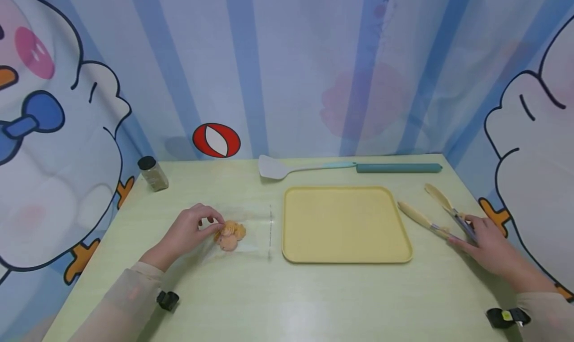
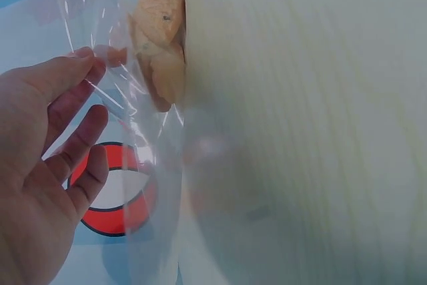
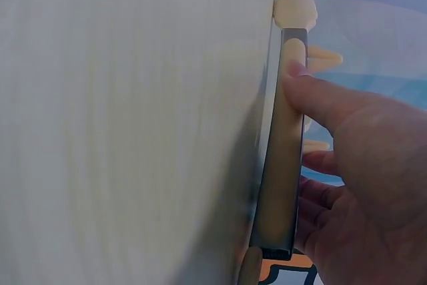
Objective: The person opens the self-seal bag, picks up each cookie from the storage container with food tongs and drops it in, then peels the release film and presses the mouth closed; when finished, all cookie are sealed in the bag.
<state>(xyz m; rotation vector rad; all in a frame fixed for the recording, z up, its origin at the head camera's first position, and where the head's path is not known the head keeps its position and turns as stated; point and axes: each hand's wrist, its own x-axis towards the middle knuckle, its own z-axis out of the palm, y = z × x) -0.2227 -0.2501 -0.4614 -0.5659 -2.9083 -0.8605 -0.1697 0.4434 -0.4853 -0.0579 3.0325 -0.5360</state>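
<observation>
Filling the back and both sides, a striped cartoon curtain (image 1: 305, 73) runs out of frame, its orange lettering cut off at the top. The bench (image 1: 291, 302) loses its near edge below the picture. On it lies a yellow tray (image 1: 345, 225), with a pale-headed spatula (image 1: 272, 169) and a teal rod (image 1: 399, 168) behind. Left of the tray, a clear bag (image 1: 257, 232) lies on the bench, its outline hard to trace; the left hand (image 1: 190, 232) pinches its film between thumb and fingertip. Right of the tray, the right hand (image 1: 489, 247) grips spread tongs (image 1: 417, 216), covering their rear end; the right wrist view crops their tips. A black-lidded jar (image 1: 154, 176) stands at far left, its label unreadable. Smallest, the orange-pink food pieces (image 1: 229, 236) overlap inside the bag, too bunched to count.
</observation>
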